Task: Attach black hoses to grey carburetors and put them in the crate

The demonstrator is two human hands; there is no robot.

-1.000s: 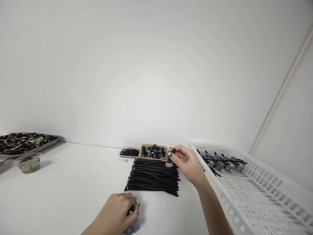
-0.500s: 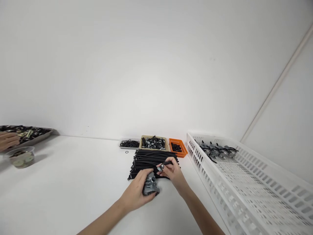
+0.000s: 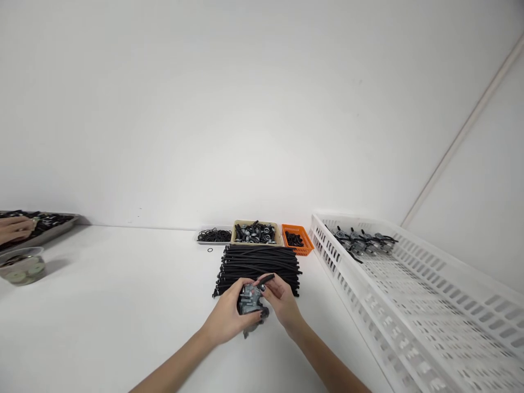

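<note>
A grey metal part is gripped in my left hand, its fingers and thumb wrapped round it from the left. My right hand pinches a short black tube at the upper right of the metal part; the tube's lower end is hidden by the fingers. Just beyond both hands lies a bundle of long black hoses on the white table.
Behind the hoses stand a tray of black rings, a beige basket and an orange basket. A large white crate fills the right. Another person's hand is over a metal tray, near a clear tub.
My right hand has moved left and down, bringing the black tube against the metal part. My left hand has tilted that part. The other person's hand has shifted slightly.
</note>
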